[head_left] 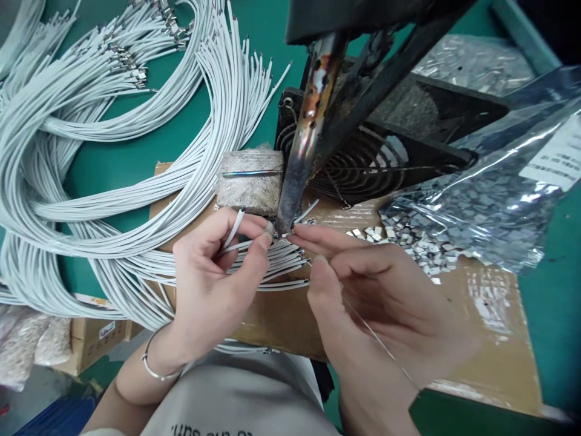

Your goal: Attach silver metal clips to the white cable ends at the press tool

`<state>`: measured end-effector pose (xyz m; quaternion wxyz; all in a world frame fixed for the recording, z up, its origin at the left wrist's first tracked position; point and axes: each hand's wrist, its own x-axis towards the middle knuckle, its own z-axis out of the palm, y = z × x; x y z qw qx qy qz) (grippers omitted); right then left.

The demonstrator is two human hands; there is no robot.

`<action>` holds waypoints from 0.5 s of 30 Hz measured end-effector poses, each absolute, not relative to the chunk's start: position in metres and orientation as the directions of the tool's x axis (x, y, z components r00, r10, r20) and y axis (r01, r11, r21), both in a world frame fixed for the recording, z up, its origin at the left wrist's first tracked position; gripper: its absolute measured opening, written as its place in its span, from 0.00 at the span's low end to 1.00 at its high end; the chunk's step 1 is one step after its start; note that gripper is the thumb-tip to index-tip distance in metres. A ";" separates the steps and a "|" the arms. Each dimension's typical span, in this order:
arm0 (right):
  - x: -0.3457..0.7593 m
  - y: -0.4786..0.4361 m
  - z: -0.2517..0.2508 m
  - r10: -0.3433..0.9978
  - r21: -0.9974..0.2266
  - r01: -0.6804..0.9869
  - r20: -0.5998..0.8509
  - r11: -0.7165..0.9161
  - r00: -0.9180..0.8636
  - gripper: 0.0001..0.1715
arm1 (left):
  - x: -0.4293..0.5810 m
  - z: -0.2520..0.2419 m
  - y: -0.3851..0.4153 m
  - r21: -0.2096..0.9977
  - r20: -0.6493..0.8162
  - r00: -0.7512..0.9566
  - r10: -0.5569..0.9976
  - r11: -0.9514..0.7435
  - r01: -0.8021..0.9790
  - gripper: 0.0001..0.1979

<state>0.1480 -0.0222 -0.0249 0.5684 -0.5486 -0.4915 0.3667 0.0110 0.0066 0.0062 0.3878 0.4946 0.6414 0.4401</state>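
My left hand (218,272) is closed, its thumb and forefinger pinching a white cable (234,230) close to its end. Coloured wire tips show at a cable end above the forefinger. The fingertips sit right beside the lower end of a heat-stained soldering iron (306,130), which slants down from above. On the other side of that tip, my right hand (376,290) is closed on a thin solder wire (379,339) that trails down across the palm. Its fingertips nearly meet the iron. Whatever small part lies between the two hands is too small to make out.
Bundles of white cables (104,206) cover the left side. A wrapped block (249,181) stands behind my left hand, and a black fan (363,163) behind the iron. Small metal pieces (422,245) spill from a plastic bag (490,200) onto the cardboard (494,339).
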 end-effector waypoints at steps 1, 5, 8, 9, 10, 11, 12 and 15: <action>0.148 -0.022 -0.025 0.956 -0.984 0.122 0.158 0.131 0.246 0.13 | 0.011 0.006 0.006 0.950 -0.060 -0.209 0.976 0.120 0.289 0.08; 0.148 -0.023 -0.024 0.955 -0.984 0.111 0.162 0.138 0.249 0.13 | 0.011 0.005 0.006 0.954 -0.042 -0.205 0.978 0.100 0.281 0.09; 0.148 -0.023 -0.025 0.955 -0.984 0.111 0.166 0.143 0.246 0.13 | 0.011 0.005 0.006 0.958 -0.034 -0.202 0.979 0.089 0.271 0.09; 0.148 -0.023 -0.025 0.954 -0.983 0.112 0.169 0.145 0.246 0.13 | 0.011 0.005 0.006 0.960 -0.034 -0.201 0.979 0.088 0.267 0.09; 0.148 -0.023 -0.025 0.954 -0.983 0.111 0.170 0.147 0.248 0.13 | 0.011 0.006 0.005 0.961 -0.033 -0.199 0.979 0.087 0.264 0.08; 0.148 -0.023 -0.026 0.953 -0.983 0.108 0.172 0.149 0.250 0.13 | 0.011 0.006 0.005 0.961 -0.033 -0.198 0.980 0.086 0.262 0.08; 0.148 -0.023 -0.026 0.952 -0.983 0.107 0.172 0.149 0.252 0.13 | 0.010 0.006 0.005 0.961 -0.032 -0.198 0.980 0.084 0.262 0.09; 0.148 -0.023 -0.025 0.952 -0.984 0.098 0.168 0.147 0.255 0.13 | 0.010 0.006 0.005 0.963 -0.026 -0.196 0.980 0.077 0.258 0.09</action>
